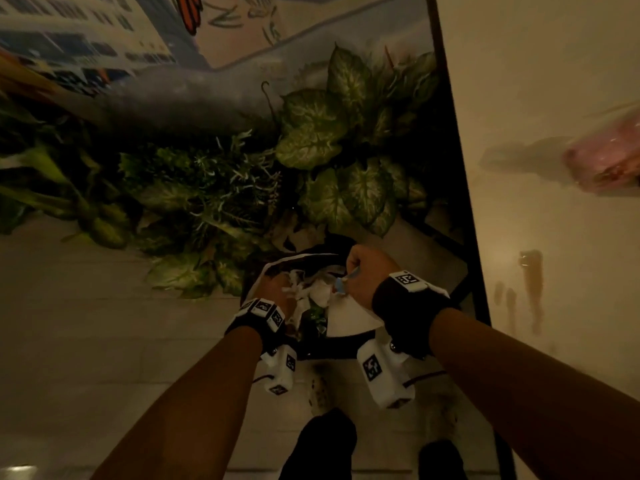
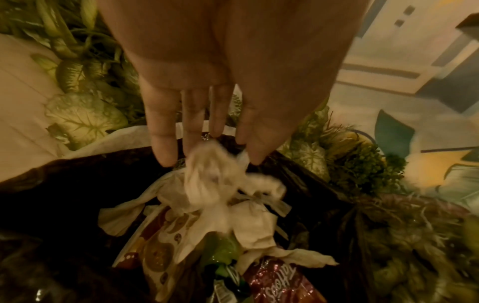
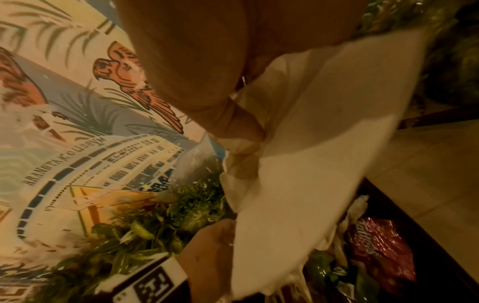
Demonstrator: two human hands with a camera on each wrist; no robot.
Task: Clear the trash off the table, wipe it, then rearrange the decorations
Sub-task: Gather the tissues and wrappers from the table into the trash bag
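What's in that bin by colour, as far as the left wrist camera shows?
White or cream crumpled tissues and paper: cannot count singly, a heap
Cream printed wrapper: 1
Red snack bag: 1
Green item, blurred: 1
Total: 3 distinct items plus the paper heap, under the left hand.

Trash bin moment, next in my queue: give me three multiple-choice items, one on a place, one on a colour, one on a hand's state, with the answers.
1. Where is the crumpled tissue?
A. on the table
B. over the trash bin
C. on the floor

2. What colour is the snack wrapper in the bin?
A. red
B. blue
C. white

3. How is the left hand?
A. clenched in a fist
B. gripping a bottle
C. fingers straight

Answers: 1 B, it hangs above the bin's contents; 2 A, the foil shows red; 3 C, the left wrist view shows the fingers extended.
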